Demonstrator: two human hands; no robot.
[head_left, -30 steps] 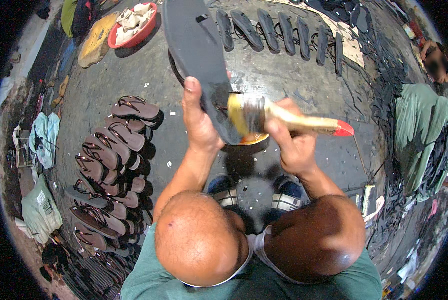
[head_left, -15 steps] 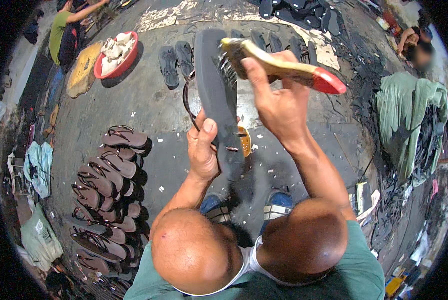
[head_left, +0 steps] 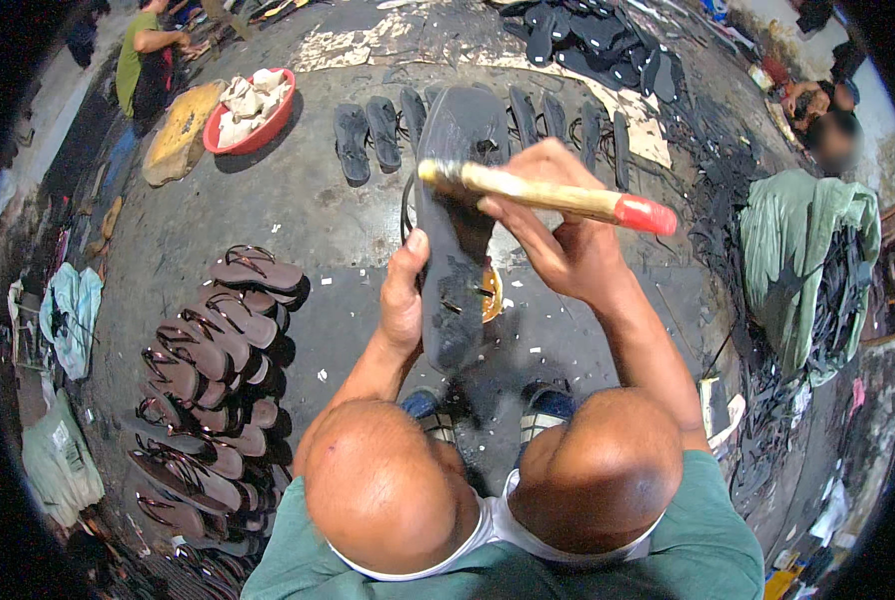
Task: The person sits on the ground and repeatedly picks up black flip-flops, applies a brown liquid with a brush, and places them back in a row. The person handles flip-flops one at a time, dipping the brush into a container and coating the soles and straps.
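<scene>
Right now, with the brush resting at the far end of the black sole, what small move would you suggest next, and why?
Probably draw the brush in the right hand down along the black sole toward the left hand, which grips its side. The bristles sit at the far end, so the nearer stretch looks unbrushed.

Black sole (head_left: pixel 455 230) in hand. Brush (head_left: pixel 548 193): yellow wood handle, red tip. Brown sandals (head_left: pixel 213 370) piled at left, shiny straps. Black sandals (head_left: pixel 368 135) in row on grey floor (head_left: pixel 298 210). Red bowl (head_left: pixel 268 128) with white bits inside. Green cloth (head_left: pixel 803 260) at right. Teal shirt (head_left: pixel 708 545), white collar.
</scene>
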